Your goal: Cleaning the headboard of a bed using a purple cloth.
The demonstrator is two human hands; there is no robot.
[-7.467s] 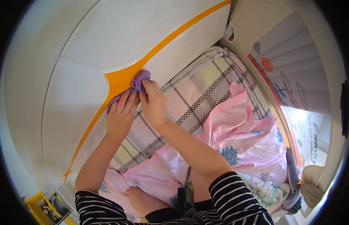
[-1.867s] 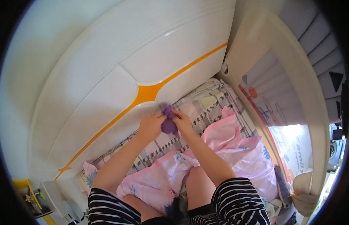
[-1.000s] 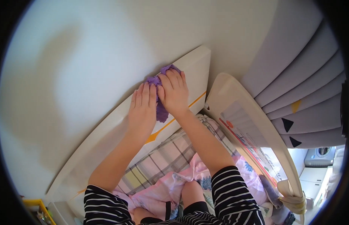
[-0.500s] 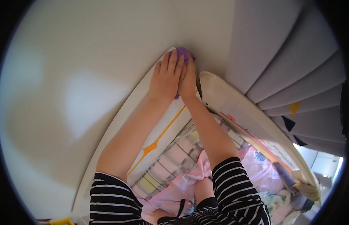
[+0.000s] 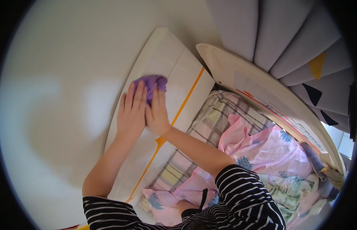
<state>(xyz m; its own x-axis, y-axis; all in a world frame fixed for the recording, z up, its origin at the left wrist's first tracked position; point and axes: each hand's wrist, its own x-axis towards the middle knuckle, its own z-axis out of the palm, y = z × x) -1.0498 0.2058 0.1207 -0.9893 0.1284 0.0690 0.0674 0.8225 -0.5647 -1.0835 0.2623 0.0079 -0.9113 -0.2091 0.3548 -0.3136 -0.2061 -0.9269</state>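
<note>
A bunched purple cloth (image 5: 151, 85) lies pressed against the white headboard panel (image 5: 178, 80) with its orange stripe. On the cloth's left part rests my left hand (image 5: 131, 115), its fingers stretched over it and holding it to the panel. Beside it, my right hand (image 5: 157, 113) presses the same cloth, with the fingers pointing up and the thumb side close to my left hand. Purple folds stick out past the fingertips and show between the two hands. The palms' undersides are hidden.
A plaid mattress (image 5: 209, 122) and a pink floral sheet (image 5: 259, 147) lie below. On the right runs a cream bed side panel (image 5: 240, 69), with grey curtain folds (image 5: 278, 34) behind it. A pale wall (image 5: 63, 76) rises at the left.
Both hands and the purple cloth have moved from the headboard's upper corner down and to the left along the panel. The view has shifted, showing more of the bed.
</note>
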